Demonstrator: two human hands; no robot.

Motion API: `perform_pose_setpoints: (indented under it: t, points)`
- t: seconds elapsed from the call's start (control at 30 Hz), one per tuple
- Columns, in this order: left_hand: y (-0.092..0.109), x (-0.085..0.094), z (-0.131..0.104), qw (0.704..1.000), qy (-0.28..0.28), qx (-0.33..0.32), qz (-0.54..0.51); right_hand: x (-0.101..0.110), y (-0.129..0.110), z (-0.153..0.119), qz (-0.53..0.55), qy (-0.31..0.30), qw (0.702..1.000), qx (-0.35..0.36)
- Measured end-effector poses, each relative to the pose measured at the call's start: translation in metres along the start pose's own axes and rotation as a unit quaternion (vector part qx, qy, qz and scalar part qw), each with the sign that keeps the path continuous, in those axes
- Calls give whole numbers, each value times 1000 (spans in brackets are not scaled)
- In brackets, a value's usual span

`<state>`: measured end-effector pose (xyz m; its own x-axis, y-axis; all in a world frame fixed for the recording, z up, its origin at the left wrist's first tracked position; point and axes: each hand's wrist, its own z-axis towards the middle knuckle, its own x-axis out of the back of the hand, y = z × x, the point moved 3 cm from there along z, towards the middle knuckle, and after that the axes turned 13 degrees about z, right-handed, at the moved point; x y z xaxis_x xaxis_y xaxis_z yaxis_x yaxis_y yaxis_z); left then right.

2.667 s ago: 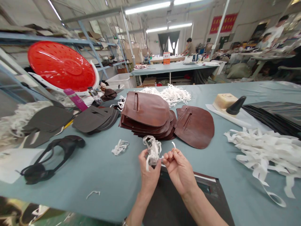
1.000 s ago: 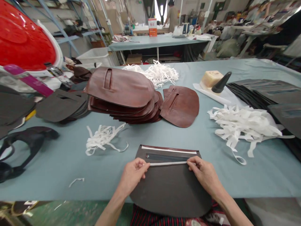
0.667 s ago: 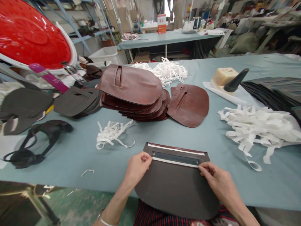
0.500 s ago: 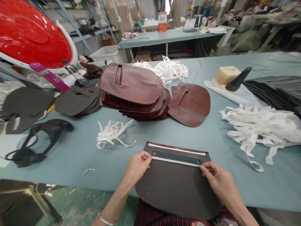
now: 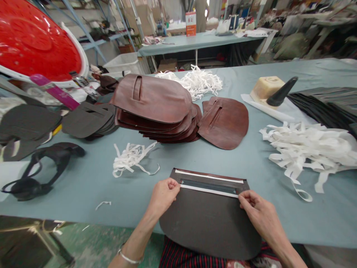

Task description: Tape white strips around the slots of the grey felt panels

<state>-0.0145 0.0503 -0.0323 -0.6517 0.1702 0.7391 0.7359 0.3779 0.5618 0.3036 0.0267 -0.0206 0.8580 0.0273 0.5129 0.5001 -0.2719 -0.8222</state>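
A dark leather panel with a rounded lower end lies before me, its near part overhanging the table edge. Near its far edge is a long slot. One white strip runs along the far side of the slot, and a second white tape strip lies along the near side. Pinched fingers of my left hand grip the second strip's left end. At its right end, my right hand pinches the same strip between thumb and forefinger. Both hands rest at the panel.
Brown leather panels are stacked ahead, with more brown panels beside them. White strips lie in piles at right, left and behind. A yellowish block with a black horn-shaped piece sits on white sheeting. Black straps lie left.
My hands stay pinched at the strip's two ends, the right one shifted very slightly rightward. The background has moved a little with the camera; the panel stays in place.
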Motion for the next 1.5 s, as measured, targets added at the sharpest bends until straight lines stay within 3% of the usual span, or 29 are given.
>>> perform_pose_setpoints:
  t: [0.43, 0.53, 0.63, 0.73, 0.83, 0.97, 1.13, 1.37, 1.5]
  points:
    - [13, 5, -6, 998, 9, 23, 58, -2, 3, 1, 10, -1, 1000, -14]
    - [15, 3, -9, 993, 57, 7, 108, -2, 1, 0, 19, 15, 1000, -4]
    - [18, -4, -17, 972, 157, -72, 161, -1, -4, -2, 27, 27, 999, 8]
    - [20, -14, -29, 926, 248, -190, 211, 0, -6, -2, 29, 41, 999, 13]
    - [17, -21, -42, 882, 291, -272, 253, 0, -4, -2, 35, 54, 998, 9]
    - [12, -28, -52, 851, 242, -330, 329, -1, -2, -1, 44, 56, 997, -1]
    - [19, -35, -58, 810, 201, -321, 447, -3, -5, -1, -10, 75, 997, 6]
    - [35, -37, -63, 809, 192, -292, 472, -6, -8, -1, -61, 91, 994, 11]
    - [45, -47, -61, 811, 184, -332, 445, -7, -7, -1, -83, 100, 991, 15]
